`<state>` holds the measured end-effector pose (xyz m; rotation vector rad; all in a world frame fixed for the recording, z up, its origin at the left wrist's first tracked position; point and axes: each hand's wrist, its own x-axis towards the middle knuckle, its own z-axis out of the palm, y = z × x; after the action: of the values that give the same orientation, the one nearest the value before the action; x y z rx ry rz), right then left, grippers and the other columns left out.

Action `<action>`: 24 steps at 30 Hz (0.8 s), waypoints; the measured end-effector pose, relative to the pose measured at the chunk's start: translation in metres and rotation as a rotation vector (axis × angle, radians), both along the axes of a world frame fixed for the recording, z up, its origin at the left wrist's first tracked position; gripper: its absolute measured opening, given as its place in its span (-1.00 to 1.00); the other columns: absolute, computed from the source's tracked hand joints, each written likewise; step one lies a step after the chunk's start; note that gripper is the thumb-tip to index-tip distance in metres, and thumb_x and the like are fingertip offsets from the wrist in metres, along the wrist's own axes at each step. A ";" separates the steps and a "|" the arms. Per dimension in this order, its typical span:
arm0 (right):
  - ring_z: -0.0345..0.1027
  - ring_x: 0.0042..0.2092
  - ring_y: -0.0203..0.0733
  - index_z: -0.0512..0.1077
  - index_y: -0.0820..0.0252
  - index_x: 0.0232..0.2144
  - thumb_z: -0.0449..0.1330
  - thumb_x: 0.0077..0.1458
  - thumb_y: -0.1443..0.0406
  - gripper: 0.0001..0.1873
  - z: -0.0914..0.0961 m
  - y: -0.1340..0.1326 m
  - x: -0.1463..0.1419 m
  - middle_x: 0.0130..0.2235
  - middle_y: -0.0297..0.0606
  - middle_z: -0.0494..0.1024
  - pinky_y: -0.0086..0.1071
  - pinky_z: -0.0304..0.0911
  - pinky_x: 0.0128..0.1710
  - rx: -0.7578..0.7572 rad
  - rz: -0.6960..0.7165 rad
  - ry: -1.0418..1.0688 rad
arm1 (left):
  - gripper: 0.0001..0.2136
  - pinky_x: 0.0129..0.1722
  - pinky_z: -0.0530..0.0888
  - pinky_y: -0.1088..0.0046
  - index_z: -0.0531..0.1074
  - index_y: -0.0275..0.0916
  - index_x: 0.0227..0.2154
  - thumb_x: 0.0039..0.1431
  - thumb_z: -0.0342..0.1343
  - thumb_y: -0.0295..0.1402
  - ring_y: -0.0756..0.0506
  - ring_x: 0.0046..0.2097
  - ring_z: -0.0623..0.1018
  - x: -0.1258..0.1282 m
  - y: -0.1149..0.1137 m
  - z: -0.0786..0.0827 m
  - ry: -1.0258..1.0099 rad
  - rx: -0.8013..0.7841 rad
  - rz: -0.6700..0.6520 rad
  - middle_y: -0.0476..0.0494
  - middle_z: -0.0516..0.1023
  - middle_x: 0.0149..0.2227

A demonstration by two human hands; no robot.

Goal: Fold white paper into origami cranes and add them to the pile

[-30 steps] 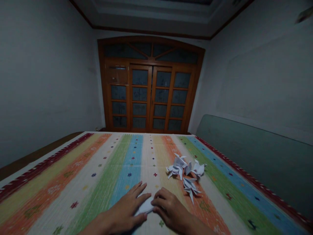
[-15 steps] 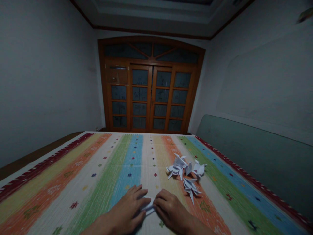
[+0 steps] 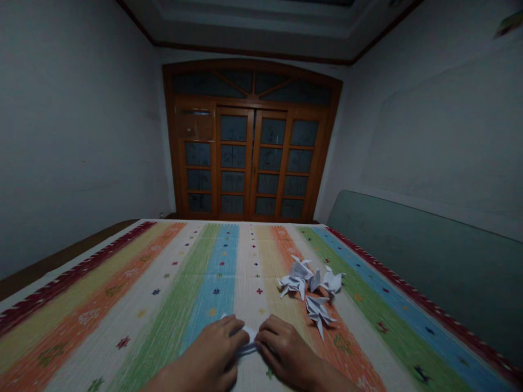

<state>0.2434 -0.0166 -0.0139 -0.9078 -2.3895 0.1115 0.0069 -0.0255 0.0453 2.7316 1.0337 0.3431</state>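
Observation:
A folded white paper (image 3: 246, 342) lies on the striped woven mat (image 3: 134, 310), mostly hidden by my fingers. My left hand (image 3: 208, 354) grips its left part, and a pointed corner shows above the knuckles. From the other side, my right hand (image 3: 284, 353) pinches it with the fingertips. Up and to the right of my right hand stands a cluster of several white origami cranes (image 3: 308, 288). One crane (image 3: 319, 314) sits nearest my right hand, apart from it.
The multicoloured mat spreads across a low surface, with red-patterned borders. A grey-green padded panel (image 3: 420, 256) runs along the right side. A dark wooden edge (image 3: 61, 261) lies at the left. Glazed wooden doors (image 3: 249, 141) close the far wall.
My hands have drawn closer together around the paper, which looks narrower and more tightly folded. The cranes have not moved.

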 end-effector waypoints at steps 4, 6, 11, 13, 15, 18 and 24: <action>0.46 -0.23 -0.13 0.49 0.17 -0.24 0.11 0.28 0.40 -0.85 0.000 0.000 0.000 -0.25 -0.16 0.56 -0.36 0.34 -0.22 -0.009 0.009 0.007 | -0.52 0.27 0.39 0.02 0.45 -0.25 0.05 0.02 0.10 -0.59 -0.35 0.26 0.44 0.004 -0.004 0.001 0.115 -0.038 0.039 -0.33 0.49 0.21; 0.47 -0.22 -0.12 0.50 0.17 -0.22 0.10 0.29 0.39 -0.84 0.002 -0.002 0.000 -0.24 -0.15 0.57 -0.35 0.36 -0.20 -0.031 0.018 0.010 | -0.49 0.28 0.38 0.00 0.45 -0.23 0.08 0.01 0.08 -0.62 -0.36 0.27 0.43 0.004 0.000 -0.006 0.080 -0.030 0.060 -0.32 0.48 0.23; 0.49 -0.16 -0.06 0.51 0.16 -0.10 0.13 0.25 0.38 -0.78 0.007 -0.006 0.001 -0.17 -0.11 0.59 -0.28 0.41 -0.14 -0.094 0.044 0.023 | -0.31 0.25 0.38 -0.13 0.42 -0.17 0.19 -0.07 0.07 -0.69 -0.44 0.30 0.39 -0.002 0.016 -0.032 0.084 -0.010 0.138 -0.30 0.48 0.26; 0.50 -0.10 -0.02 0.49 0.17 -0.02 0.16 0.22 0.37 -0.72 0.008 -0.006 0.002 -0.10 -0.08 0.59 -0.24 0.43 -0.07 -0.120 0.037 0.051 | -0.27 0.24 0.38 -0.16 0.44 -0.15 0.19 -0.11 0.06 -0.72 -0.45 0.29 0.41 -0.004 0.022 -0.040 0.095 -0.006 0.173 -0.28 0.50 0.25; 0.49 -0.01 0.02 0.45 0.18 0.06 0.19 0.19 0.35 -0.63 0.006 -0.004 0.003 -0.02 -0.03 0.59 -0.19 0.41 0.01 -0.142 0.004 0.102 | -0.29 0.23 0.40 -0.15 0.46 -0.10 0.18 -0.07 0.04 -0.71 -0.40 0.25 0.47 -0.007 0.025 -0.047 0.010 0.015 0.195 -0.23 0.54 0.22; 0.47 0.08 0.09 0.36 0.23 0.17 0.26 0.14 0.32 -0.46 0.000 0.000 0.005 0.07 0.05 0.56 -0.12 0.38 0.10 -0.157 -0.083 0.180 | -0.41 0.19 0.47 -0.04 0.47 -0.02 0.17 0.10 0.02 -0.64 -0.31 0.15 0.57 -0.012 0.027 -0.054 -0.242 0.049 0.196 -0.16 0.60 0.15; 0.50 0.00 0.11 0.37 0.25 0.15 0.31 0.05 0.30 -0.41 -0.003 0.001 0.002 0.04 0.05 0.59 -0.08 0.39 0.04 -0.202 -0.156 0.213 | -0.59 0.17 0.48 0.03 0.56 -0.04 0.07 0.24 0.02 -0.46 -0.26 0.09 0.61 -0.011 0.029 -0.057 -0.545 -0.084 0.231 -0.14 0.67 0.06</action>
<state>0.2455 -0.0152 -0.0174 -1.1128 -2.1302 0.3755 -0.0041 0.0034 -0.0119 2.2411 1.1570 0.9871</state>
